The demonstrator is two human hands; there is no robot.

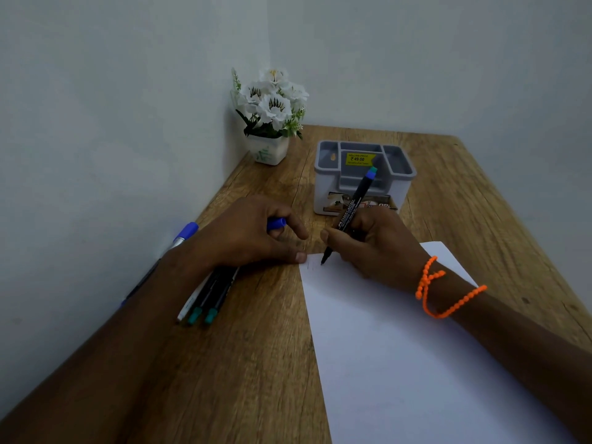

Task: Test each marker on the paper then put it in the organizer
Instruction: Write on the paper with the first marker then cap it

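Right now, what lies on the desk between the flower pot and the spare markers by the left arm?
In the head view, only the left hand, gripping a blue cap, sits between the flower pot and the spare markers; otherwise bare wooden desk.

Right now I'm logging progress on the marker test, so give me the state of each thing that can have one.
Black marker: uncapped, gripped by right hand, tip on the paper.
Blue cap: off, held in left hand.
Paper: flat, faint strokes at its top corner.
Organizer: upright, no markers visible in it.
Markers on the table: lying flat, partly under the left hand.
Blue marker: lying capped at the table edge.
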